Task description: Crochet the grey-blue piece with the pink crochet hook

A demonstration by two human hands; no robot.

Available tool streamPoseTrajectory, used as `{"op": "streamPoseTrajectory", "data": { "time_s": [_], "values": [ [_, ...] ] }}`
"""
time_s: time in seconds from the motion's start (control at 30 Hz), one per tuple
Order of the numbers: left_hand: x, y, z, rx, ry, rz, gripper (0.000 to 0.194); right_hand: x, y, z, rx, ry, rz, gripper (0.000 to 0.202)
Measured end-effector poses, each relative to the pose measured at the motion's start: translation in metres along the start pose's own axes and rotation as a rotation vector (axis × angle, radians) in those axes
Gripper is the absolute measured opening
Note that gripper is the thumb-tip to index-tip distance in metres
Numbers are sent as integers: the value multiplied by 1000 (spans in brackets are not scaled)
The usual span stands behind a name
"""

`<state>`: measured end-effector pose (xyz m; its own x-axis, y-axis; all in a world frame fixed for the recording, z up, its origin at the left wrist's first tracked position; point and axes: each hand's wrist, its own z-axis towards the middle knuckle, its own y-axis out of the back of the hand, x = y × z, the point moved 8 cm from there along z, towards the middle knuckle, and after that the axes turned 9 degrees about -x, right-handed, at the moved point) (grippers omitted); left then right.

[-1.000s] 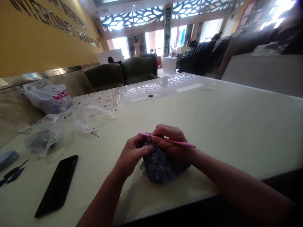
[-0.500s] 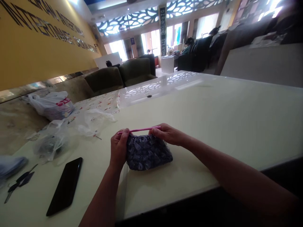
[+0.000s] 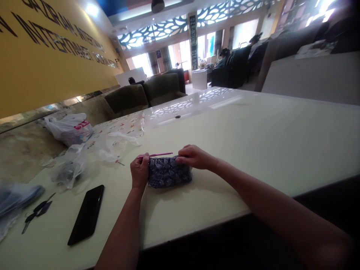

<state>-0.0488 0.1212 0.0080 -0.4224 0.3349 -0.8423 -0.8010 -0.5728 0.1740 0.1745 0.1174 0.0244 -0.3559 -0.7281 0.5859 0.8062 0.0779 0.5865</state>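
A blue-grey crocheted piece [image 3: 169,172] with a chunky texture hangs between my hands, just over the pale table. My left hand [image 3: 140,170] is closed on its left edge and also pinches a pink crochet hook [image 3: 161,154], which points right along the top edge. The hook's right end is free, short of the other hand. My right hand [image 3: 194,156] is closed on the upper right corner of the piece, its fingers curled over the edge.
On the pale table [image 3: 253,150], a black phone [image 3: 86,215] and keys [image 3: 38,213] lie at the left. Behind them are a clear plastic bag [image 3: 70,170] and a white carrier bag [image 3: 71,127]. Dark armchairs [image 3: 163,90] stand beyond; people sit in the background.
My right hand has let go of the hook's right end and now grips the piece's top corner. The piece has tilted and looks shorter. The whole view has shifted slightly.
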Motion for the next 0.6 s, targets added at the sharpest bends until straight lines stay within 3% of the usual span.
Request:
{"op": "streamPoseTrajectory", "data": {
  "time_s": [0.17, 0.23, 0.43, 0.5, 0.6],
  "values": [
    [4, -2, -8, 20, -10, 27, 37, 21, -8, -7, 122, 126, -137, 38],
    [5, -2, -10, 11, -25, 71, 37, 15, -10, -13, 159, 64, -180, 36],
    [19, -13, -16, 78, -65, 213, 32, -8, -3, -31, 92, -110, -159, 33],
    [30, -18, -18, 129, -45, 234, 30, 2, 3, -35, 42, -127, -116, 24],
    [41, -19, -15, 166, -23, 248, 31, 37, 11, -41, -5, -97, -47, 23]
  ]
}}
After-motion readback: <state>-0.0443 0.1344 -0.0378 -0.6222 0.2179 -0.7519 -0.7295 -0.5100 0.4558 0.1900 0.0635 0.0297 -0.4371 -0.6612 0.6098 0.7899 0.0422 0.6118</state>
